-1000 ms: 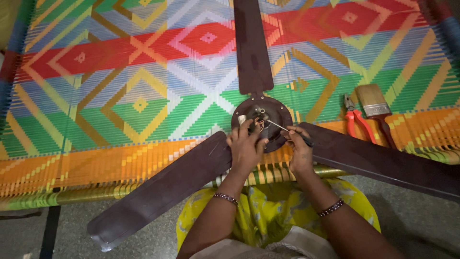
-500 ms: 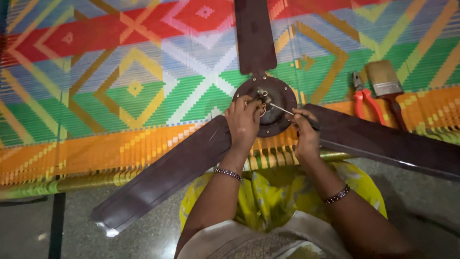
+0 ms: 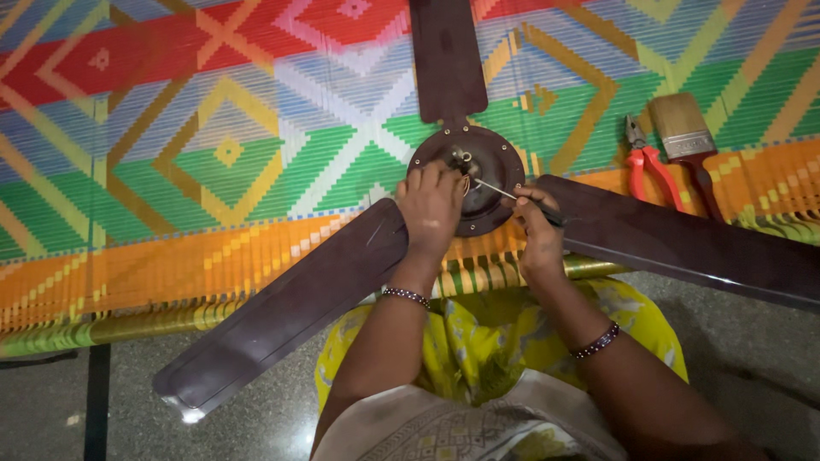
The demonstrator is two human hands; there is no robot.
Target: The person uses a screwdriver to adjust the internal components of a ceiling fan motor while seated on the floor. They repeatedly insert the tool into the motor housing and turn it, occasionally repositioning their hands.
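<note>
Our right hand (image 3: 536,230) has its fingers pinched around a thin screwdriver (image 3: 500,191), tip at the centre of the brown ceiling fan hub (image 3: 494,162). Our left hand (image 3: 430,209) rests curled on the hub's near edge. The fan lies on a colourful woven mat (image 3: 213,154); red pliers (image 3: 645,166) and a paintbrush (image 3: 683,137) lie to the right.

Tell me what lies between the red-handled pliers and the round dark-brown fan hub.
In the head view, the root of the right-hand brown fan blade and bare woven mat separate the red-handled pliers from the round hub; the right hand sits just below.
</note>
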